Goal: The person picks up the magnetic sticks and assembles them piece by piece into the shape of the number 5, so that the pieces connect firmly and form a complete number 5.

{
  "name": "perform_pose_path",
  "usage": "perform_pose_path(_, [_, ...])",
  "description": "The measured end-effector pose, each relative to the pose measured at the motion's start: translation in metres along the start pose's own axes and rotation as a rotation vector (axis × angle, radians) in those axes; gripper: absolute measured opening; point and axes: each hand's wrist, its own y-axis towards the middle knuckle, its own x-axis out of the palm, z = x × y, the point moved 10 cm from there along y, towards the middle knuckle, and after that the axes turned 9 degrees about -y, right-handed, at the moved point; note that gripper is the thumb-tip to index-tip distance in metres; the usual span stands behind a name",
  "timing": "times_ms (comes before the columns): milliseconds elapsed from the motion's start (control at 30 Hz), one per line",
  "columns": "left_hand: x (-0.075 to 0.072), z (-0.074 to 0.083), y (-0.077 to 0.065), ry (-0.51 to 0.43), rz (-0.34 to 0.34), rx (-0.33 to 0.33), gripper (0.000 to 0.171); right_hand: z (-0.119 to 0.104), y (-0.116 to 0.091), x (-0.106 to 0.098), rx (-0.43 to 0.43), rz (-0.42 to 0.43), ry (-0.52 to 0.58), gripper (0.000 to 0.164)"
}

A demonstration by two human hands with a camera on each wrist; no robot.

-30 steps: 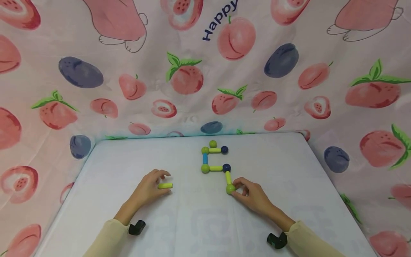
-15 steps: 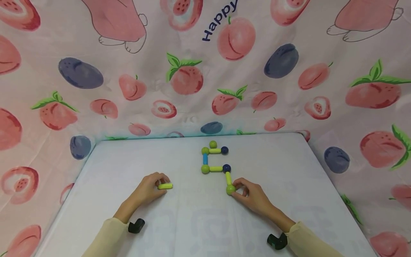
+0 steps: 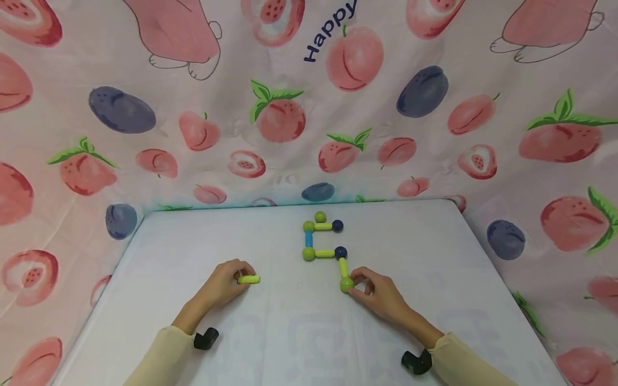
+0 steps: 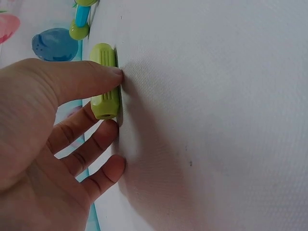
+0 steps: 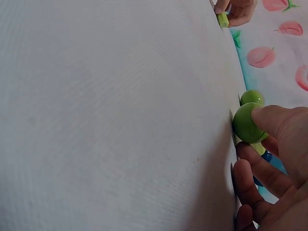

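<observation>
My left hand (image 3: 223, 282) pinches a short yellow-green magnetic rod (image 3: 249, 279) low at the table; in the left wrist view the thumb lies across the ribbed rod (image 4: 107, 104). Thumb and fingers of my right hand (image 3: 383, 294) grip a green ball (image 3: 346, 284), large in the right wrist view. From this ball a yellow-green rod (image 3: 343, 266) leads to a dark blue ball (image 3: 340, 252). The zigzag chain continues through a rod, a green ball (image 3: 308, 254), a blue rod (image 3: 308, 239), another green ball (image 3: 308, 227) and a rod to a second dark blue ball (image 3: 338, 225).
One more green ball (image 3: 320, 216) sits behind the far rod of the chain. All of it is on a white table (image 3: 299, 332), backed by a fruit-print cloth (image 3: 289, 171). A black device (image 3: 206, 339) shows at the left wrist and another (image 3: 417, 362) at the right.
The left thumb and fingers have closed in on the yellow-green rod, which stays in place. My right hand and the chain look unmoved.
</observation>
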Motion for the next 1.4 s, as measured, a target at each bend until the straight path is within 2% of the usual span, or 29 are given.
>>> perform_pose_path(300, [0.000,0.003,0.001,0.004,-0.007,-0.006,0.025,0.000,0.001,0.000,0.004,-0.013,-0.002,0.032])
perform_pose_path(767, [0.003,0.001,0.002,0.021,-0.004,-0.073,0.024,-0.001,0.001,0.001,-0.019,-0.011,-0.001,0.030])
perform_pose_path(900, [0.002,0.005,0.003,0.029,0.003,-0.053,0.025,0.000,0.001,0.001,-0.013,-0.014,-0.001,0.031])
perform_pose_path(1067, [0.002,0.015,0.006,0.008,0.018,0.009,0.026,0.000,0.000,0.001,-0.011,-0.014,0.002,0.031])
perform_pose_path(1400, [0.013,0.033,0.017,-0.029,0.021,0.081,0.025,-0.001,0.000,0.000,-0.007,-0.006,-0.010,0.032])
